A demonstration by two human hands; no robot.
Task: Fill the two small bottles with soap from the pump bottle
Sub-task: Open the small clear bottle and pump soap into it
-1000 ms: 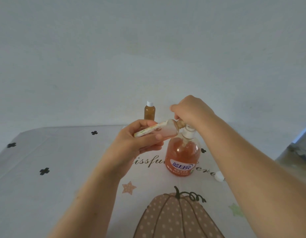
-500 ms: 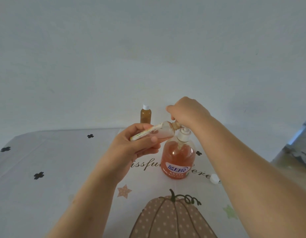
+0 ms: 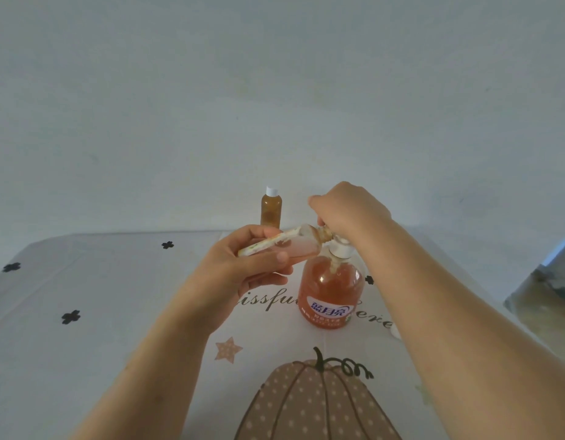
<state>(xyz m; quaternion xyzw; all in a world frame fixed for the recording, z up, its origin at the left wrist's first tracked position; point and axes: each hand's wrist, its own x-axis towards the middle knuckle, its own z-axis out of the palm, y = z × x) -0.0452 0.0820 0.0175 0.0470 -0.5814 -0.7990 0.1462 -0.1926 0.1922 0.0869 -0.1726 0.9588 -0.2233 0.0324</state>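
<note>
An orange pump bottle (image 3: 332, 293) with a blue label stands on the table. My right hand (image 3: 348, 211) lies curled over its white pump head, hiding the top and spout. My left hand (image 3: 243, 268) grips a small clear bottle (image 3: 294, 244), tilted almost flat, its open neck held against the pump spout. A little pinkish soap lies inside it. A second small bottle (image 3: 271, 209), brown-filled with a white cap, stands upright near the table's far edge.
The table carries a white cloth (image 3: 84, 312) printed with black flowers, a star, lettering and a pumpkin. A small white cap (image 3: 394, 331) lies right of the pump bottle, partly behind my right forearm. A plain wall rises behind.
Both hands keep their hold; the pump head and my right hand sit slightly lower relative to the bottle. The view has shifted a little.
</note>
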